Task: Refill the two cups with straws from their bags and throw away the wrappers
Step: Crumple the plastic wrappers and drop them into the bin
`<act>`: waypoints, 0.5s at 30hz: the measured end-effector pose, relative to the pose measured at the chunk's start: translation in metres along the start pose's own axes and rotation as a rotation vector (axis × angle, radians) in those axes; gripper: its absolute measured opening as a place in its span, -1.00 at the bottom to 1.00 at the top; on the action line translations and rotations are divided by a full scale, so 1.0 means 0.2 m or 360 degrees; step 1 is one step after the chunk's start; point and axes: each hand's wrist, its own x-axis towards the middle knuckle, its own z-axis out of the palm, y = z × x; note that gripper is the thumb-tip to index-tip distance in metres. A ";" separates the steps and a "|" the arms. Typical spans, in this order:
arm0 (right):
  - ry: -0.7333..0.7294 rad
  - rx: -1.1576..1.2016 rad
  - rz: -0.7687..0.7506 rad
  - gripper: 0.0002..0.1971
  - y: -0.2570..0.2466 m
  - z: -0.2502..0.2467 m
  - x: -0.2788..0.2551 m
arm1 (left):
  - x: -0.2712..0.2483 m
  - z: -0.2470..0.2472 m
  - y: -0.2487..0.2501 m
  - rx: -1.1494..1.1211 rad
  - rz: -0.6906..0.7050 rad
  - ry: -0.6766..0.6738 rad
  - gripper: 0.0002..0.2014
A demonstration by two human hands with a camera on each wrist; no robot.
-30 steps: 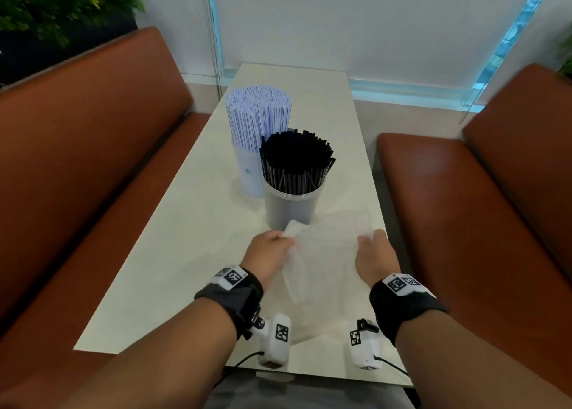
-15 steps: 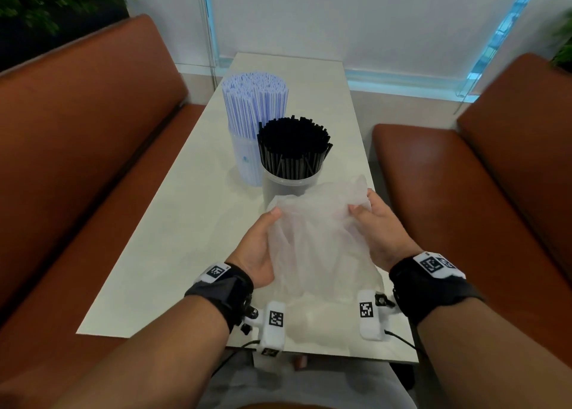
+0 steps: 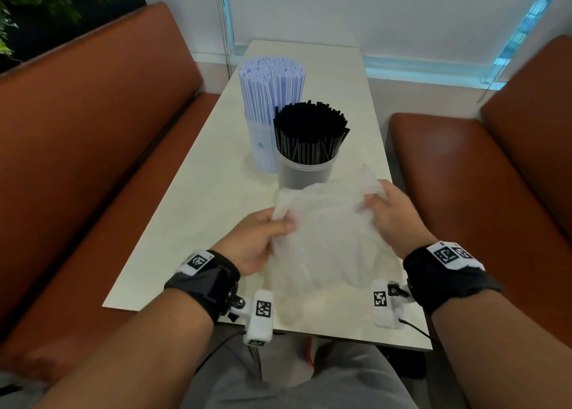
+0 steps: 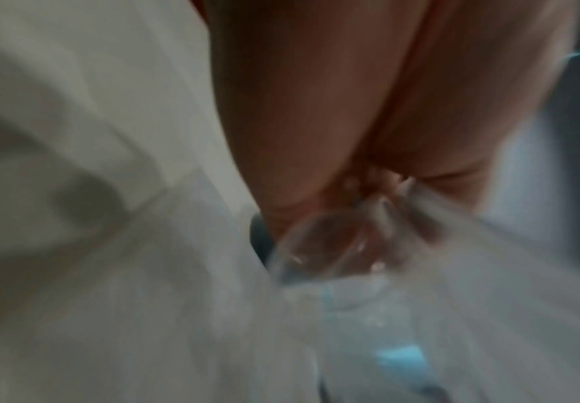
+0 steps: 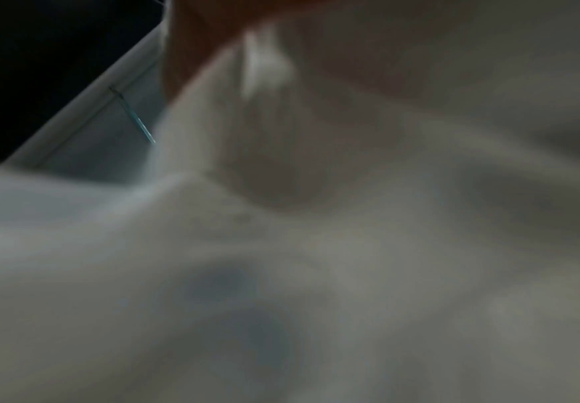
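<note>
Two hands of yours hold one crumpled, translucent plastic wrapper [image 3: 325, 238] above the near end of a pale, stone-look table [image 3: 192, 210]. Your left hand [image 3: 257, 241] pinches its upper left corner between thumb and curled fingers; your right hand [image 3: 390, 213] grips the upper right edge, thumb and fingertips closed on the film. The thin, frosted wrapper hangs in soft folds between your wrists. Both wrist views are blurred, showing little beyond filmy plastic [image 4: 419, 313] [image 5: 316, 245] close to the lens.

Just beyond the wrapper stands a clear round cup [image 3: 305, 173] packed with straight black straws [image 3: 311, 127]. Touching it on the far left is a taller clear cup [image 3: 261, 148] crammed with white, blue-striped straws [image 3: 272, 80]; a small blue mark on its wall is too small to read. Square black-and-white coded tags sit on your dark wristbands [image 3: 213, 280].

Brown, smooth-upholstered bench seats [image 3: 93, 136] flank the table on both sides.
</note>
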 end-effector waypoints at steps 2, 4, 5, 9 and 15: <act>0.0143 -0.0292 0.0011 -0.82 0.08 -0.02 0.00 | 0.03 -0.05 -0.03 0.0063 0.0117 0.0439 -0.80; 0.0193 -0.0560 0.0028 -0.82 0.14 0.00 0.00 | 0.04 -0.05 -0.08 0.0239 0.0165 0.0647 -0.78; 0.0210 -0.0717 0.0063 -0.84 0.16 0.01 0.01 | 0.05 -0.05 -0.11 0.0392 0.0160 0.0710 -0.76; 0.0049 -0.1169 0.0640 -0.14 0.20 0.03 0.01 | 0.04 -0.07 -0.18 0.0957 0.0047 0.0937 -0.33; -0.0021 -0.0927 0.0821 -0.37 0.32 0.06 0.01 | -0.01 -0.12 -0.15 0.0889 -0.0467 0.0829 0.04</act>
